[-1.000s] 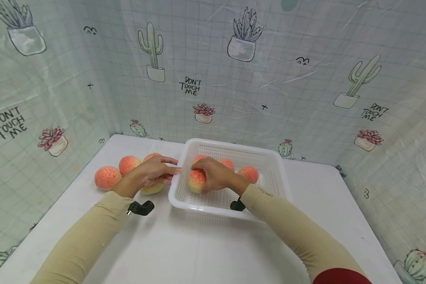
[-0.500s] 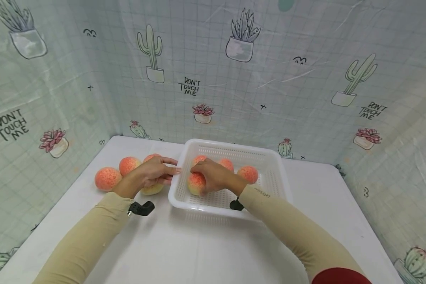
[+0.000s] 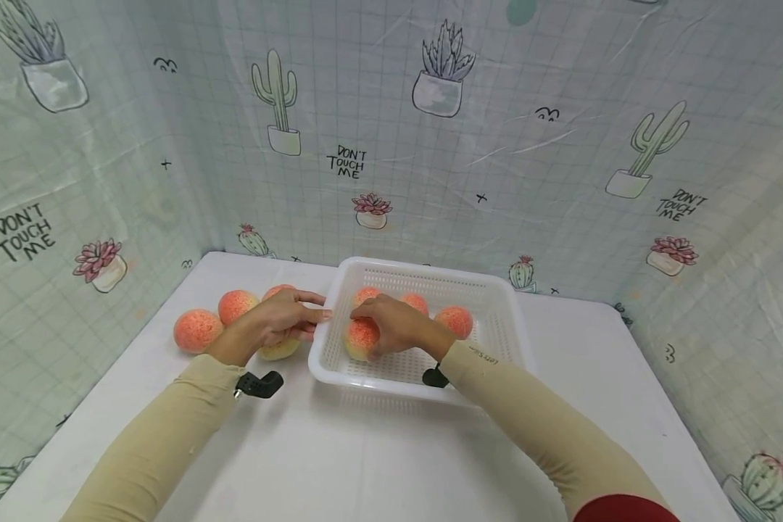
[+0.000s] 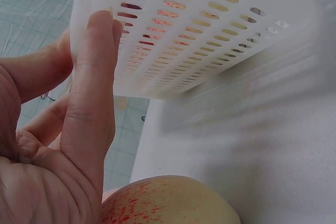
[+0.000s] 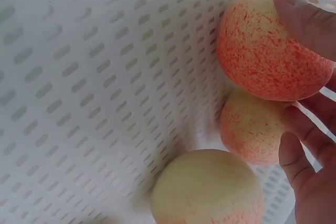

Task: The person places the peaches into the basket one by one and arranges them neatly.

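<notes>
My right hand (image 3: 396, 324) is inside the white perforated basket (image 3: 424, 390) and holds a red-and-yellow peach (image 3: 362, 339) at its left end. In the right wrist view, thumb and fingers curl round this peach (image 5: 268, 51). Three other peaches lie in the basket: one (image 3: 367, 293) behind the held one, one (image 3: 415, 301) partly covered by the hand, and one (image 3: 454, 320) to the right. With thumb and fingers my left hand (image 3: 280, 317) pinches the basket's left rim. The left wrist view shows fingers (image 4: 89, 77) against the outer wall.
Left of the basket, several more peaches sit on the white table (image 3: 378, 464): one (image 3: 198, 330) farthest left, one (image 3: 238, 306) beside it, and another (image 3: 278, 349) under the left hand. A patterned curtain (image 3: 378, 130) closes off the back and sides.
</notes>
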Demonstrator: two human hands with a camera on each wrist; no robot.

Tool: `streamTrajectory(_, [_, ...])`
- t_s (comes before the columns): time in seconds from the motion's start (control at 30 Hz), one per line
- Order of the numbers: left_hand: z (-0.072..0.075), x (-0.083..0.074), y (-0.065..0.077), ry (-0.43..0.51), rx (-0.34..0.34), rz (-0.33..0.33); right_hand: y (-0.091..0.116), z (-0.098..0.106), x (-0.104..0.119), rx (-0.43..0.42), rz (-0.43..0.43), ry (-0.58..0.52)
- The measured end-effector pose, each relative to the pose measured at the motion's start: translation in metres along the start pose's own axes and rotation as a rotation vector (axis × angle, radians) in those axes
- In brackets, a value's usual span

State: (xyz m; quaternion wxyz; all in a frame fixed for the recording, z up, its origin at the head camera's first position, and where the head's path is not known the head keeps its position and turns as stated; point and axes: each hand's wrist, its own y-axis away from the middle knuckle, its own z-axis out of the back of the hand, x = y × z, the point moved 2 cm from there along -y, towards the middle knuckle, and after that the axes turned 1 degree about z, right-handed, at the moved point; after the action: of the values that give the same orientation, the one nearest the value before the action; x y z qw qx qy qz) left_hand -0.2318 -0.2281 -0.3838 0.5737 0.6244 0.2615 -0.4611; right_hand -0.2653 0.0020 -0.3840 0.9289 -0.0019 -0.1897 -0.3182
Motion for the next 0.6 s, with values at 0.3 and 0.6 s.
streamTrajectory(0.3, [-0.002,-0.001,0.000,-0.006,0.002,0.006,0.010,0.012,-0.004,-0.033,-0.016,-0.190])
streamTrajectory(0.6, [-0.003,-0.003,0.000,-0.003,-0.003,0.004,0.019,0.027,-0.011,-0.092,-0.050,-0.256])
